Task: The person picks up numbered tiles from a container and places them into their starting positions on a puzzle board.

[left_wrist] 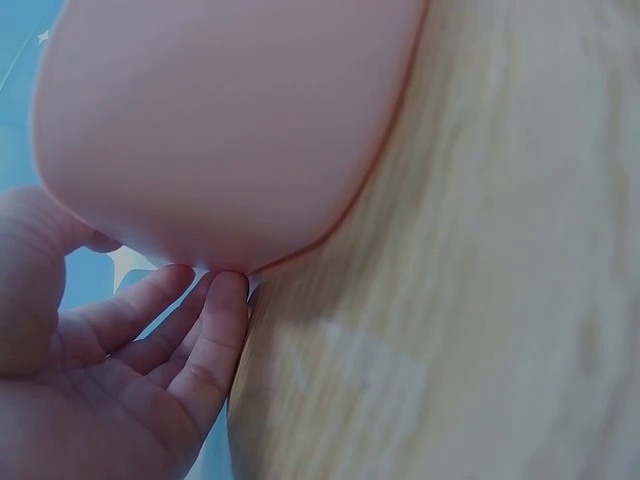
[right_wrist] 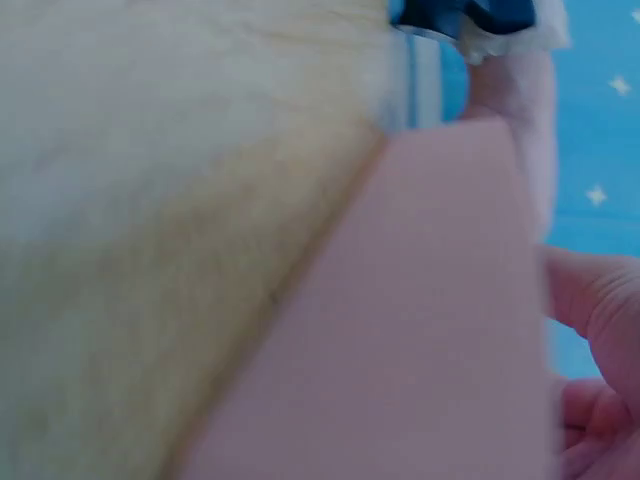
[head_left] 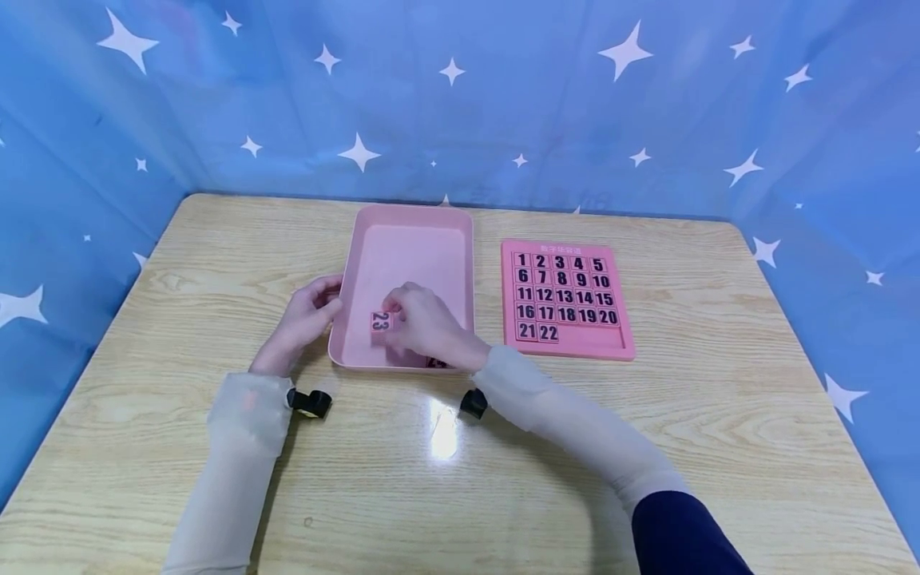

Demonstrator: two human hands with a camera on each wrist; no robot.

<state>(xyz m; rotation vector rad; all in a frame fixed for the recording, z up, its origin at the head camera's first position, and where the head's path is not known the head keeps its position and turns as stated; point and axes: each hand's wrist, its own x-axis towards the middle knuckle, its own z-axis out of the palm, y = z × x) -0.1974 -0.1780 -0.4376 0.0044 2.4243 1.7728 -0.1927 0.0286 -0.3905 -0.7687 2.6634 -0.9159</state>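
My right hand (head_left: 427,323) reaches into the pink tray (head_left: 413,217) and pinches a small pink number tile (head_left: 380,321) marked 23, which lies sideways in the head view. A second tile (head_left: 435,362) sits at the tray's near wall, half hidden below that hand. At the tray's left side, my left hand (head_left: 302,319) holds the edge, its fingertips against the outer wall in the left wrist view. To the right lies a pink number puzzle board (head_left: 568,349), with tiles 1 to 22 in order and a bare stretch in its bottom row. In the right wrist view the tray wall hides the fingertips.
Everything stands on a light wooden table (head_left: 719,335). A blue curtain (head_left: 503,104) with white stars hangs behind and at both sides. Black wrist cameras (head_left: 312,403) sit under the wrists, in front of the tray.
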